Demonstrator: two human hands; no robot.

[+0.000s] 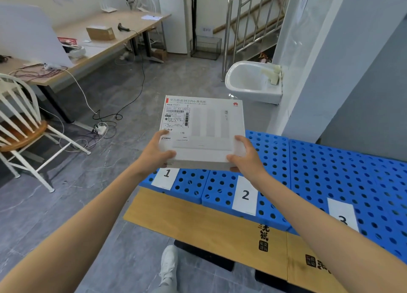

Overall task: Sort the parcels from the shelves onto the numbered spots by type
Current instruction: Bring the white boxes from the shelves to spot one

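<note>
While I stand on the grey tiled floor (123,76), the biggest thing before me is the blue perforated platform (326,160), which runs from the middle of my view off to the right along a pale wall. To my left a long wooden table (123,21) stretches away, with a brown carton (100,32) lying on it and cables trailing from it to the floor. Flat cardboard sheets (198,224) with printed black characters lie along the platform's near edge, between it and my feet. A white spindle-back chair (22,125) with a wooden seat stands at the left, beside the table. A white sink (248,81) sits low against the wall beyond the platform's far end, below a steel stair railing. The parcel (207,121), a flat white box with a shipping label on its left part and a small red logo at its far right corner, is in the air in front of me, over the left end of the platform and roughly level. My left hand (154,154) grips its near left corner, thumb on top and fingers curled beneath. My right hand (246,156) grips its near right corner the same way. Three white paper sheets lie on the platform's near side: sheet 1 (166,176) just under the parcel's near edge, sheet 2 (245,195) below my right wrist, and sheet 3 (342,215) further right. My white shoe (168,264) shows at the bottom.
</note>
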